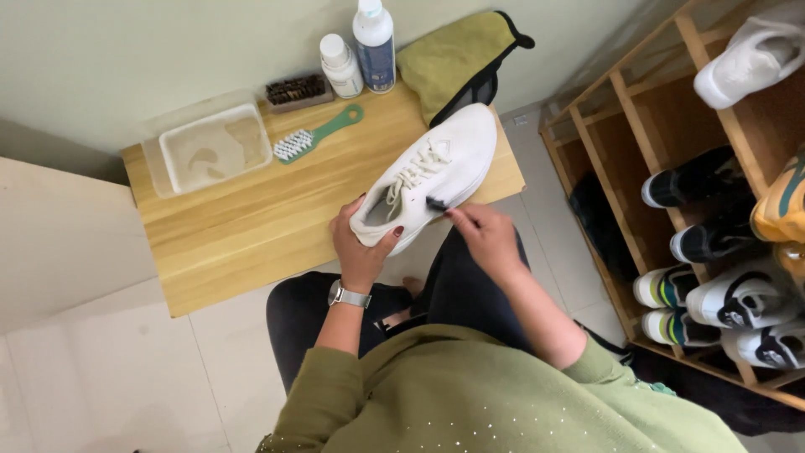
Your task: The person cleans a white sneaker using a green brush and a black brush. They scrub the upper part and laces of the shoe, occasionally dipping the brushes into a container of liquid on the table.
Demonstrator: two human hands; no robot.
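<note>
I see my left hand (362, 245) clamped around the heel of the white sneaker (432, 172), which rests on the wooden table's (226, 235) edge. My right hand (485, 237) pinches 1 small dark brush (437, 204) against its side. Pressing hard could tip the shoe off the edge.

**Green top, dark trousers, a steel watch**

She wears an olive-green top (470, 394) with long sleeves pushed up toward the elbows, the fabric scattered with tiny pale sparkling dots across the front. Her trousers (457, 294) are dark, near black. A silver metal watch (348, 295) with a link band circles the left wrist. The nails on the left hand (362, 243) are painted deep red.
</note>
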